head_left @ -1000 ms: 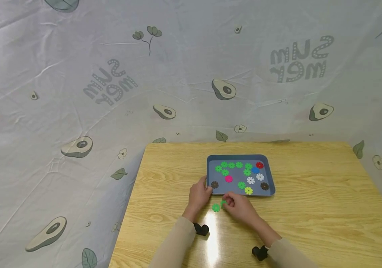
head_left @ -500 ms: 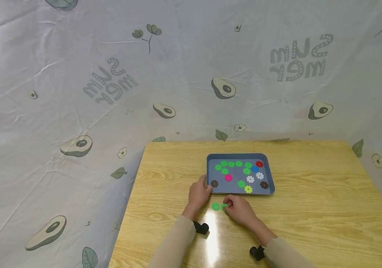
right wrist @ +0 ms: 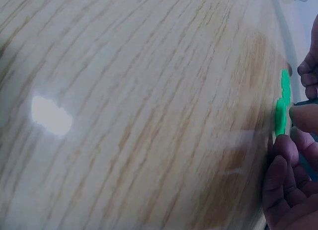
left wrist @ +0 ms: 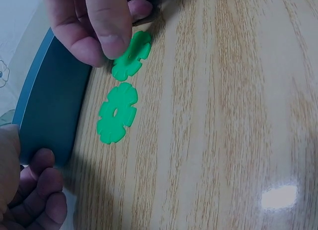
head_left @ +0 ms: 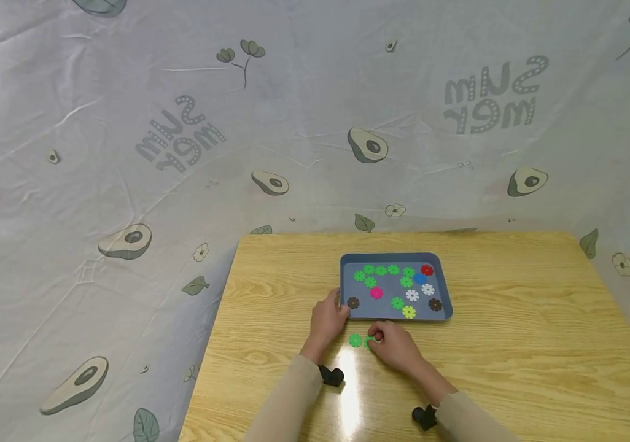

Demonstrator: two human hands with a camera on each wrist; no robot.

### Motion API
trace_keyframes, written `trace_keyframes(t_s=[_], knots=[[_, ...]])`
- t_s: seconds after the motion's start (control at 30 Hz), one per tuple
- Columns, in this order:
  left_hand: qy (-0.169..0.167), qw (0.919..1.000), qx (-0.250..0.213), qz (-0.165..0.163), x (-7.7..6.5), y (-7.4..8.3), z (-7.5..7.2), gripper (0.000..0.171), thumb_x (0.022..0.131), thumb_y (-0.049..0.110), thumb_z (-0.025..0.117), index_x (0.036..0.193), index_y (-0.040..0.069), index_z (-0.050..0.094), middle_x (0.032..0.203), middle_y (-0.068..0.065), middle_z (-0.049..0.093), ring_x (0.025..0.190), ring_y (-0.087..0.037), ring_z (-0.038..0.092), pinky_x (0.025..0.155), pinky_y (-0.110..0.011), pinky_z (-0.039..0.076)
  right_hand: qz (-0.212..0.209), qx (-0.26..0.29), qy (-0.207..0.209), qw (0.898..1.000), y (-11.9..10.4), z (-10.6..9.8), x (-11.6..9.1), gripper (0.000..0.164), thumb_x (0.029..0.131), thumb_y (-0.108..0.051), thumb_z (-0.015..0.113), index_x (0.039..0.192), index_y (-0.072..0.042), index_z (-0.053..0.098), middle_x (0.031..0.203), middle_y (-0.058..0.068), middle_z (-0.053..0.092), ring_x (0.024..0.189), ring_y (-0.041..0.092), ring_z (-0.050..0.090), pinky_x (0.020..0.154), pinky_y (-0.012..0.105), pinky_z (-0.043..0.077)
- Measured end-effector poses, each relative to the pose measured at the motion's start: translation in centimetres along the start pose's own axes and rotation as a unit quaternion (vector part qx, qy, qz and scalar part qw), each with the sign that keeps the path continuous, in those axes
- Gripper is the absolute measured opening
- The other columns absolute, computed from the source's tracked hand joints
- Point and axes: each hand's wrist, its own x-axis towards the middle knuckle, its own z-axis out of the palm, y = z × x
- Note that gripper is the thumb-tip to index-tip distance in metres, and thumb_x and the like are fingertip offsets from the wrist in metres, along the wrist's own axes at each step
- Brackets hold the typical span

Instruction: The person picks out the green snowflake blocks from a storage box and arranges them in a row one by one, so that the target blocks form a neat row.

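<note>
At the near left corner of the blue-grey tray [head_left: 444,316], my left hand [head_left: 328,319] grips its wall, with curled fingers low against the tray in the left wrist view. In front of the tray a green notched plastic disc [left wrist: 117,113] lies flat on the table. Right beside it is a second green disc [left wrist: 131,61], partly covered by the fingers of my right hand [head_left: 395,347]. Thumb and fingertips of that hand pinch this disc at its edge, close over the wood. The discs' rims nearly meet in the left wrist view.
Inside the tray lie several green discs [head_left: 381,270], two white ones, two brown ones, and single pink [head_left: 376,293], yellow [head_left: 409,312], blue and red [head_left: 427,270] discs. A patterned cloth [head_left: 293,123] hangs behind the wooden table [head_left: 514,344].
My right hand has drawn slightly back from the tray, bringing the second green disc down and level with the first. The left hand stays on the tray corner.
</note>
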Motion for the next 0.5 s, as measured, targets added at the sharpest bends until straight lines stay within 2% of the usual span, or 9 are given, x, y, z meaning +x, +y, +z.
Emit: trace_keyframes(t_s=[0.17,0.37,0.5], knots=[[-0.003,1.0,-0.004,-0.003,-0.1,0.1,-0.1,0.058,0.089,0.015,0.06,0.146,0.006,0.058,0.053,0.009,0.035,0.047,-0.008,0.03,0.048,-0.028,0.028,0.004,0.014,-0.007,1.0,-0.4,-0.8,-0.1,0.008,0.088,-0.015,0.078,0.095,-0.015,0.074,0.08,-0.007,0.058,0.073,0.011,0.052,0.071,0.034,0.047],[-0.002,1.0,-0.007,-0.002,0.0,0.0,-0.1,0.058,0.089,0.015,0.06,0.146,0.005,0.058,0.053,0.009,0.035,0.047,-0.008,0.03,0.048,-0.028,0.028,-0.022,0.014,-0.009,1.0,-1.1,-2.1,0.1,0.006,0.091,-0.015,0.076,0.097,-0.014,0.075,0.079,-0.011,0.06,0.073,0.009,0.055,0.071,0.032,0.049],[-0.004,1.0,-0.004,0.002,0.0,0.0,-0.1,0.057,0.089,0.015,0.06,0.146,0.005,0.058,0.052,0.009,0.034,0.047,-0.008,0.028,0.047,-0.028,0.027,-0.025,0.03,-0.002,0.999,-1.5,-3.2,0.6,0.006,0.092,-0.014,0.076,0.098,-0.014,0.074,0.08,-0.009,0.061,0.071,0.01,0.055,0.068,0.031,0.048]])
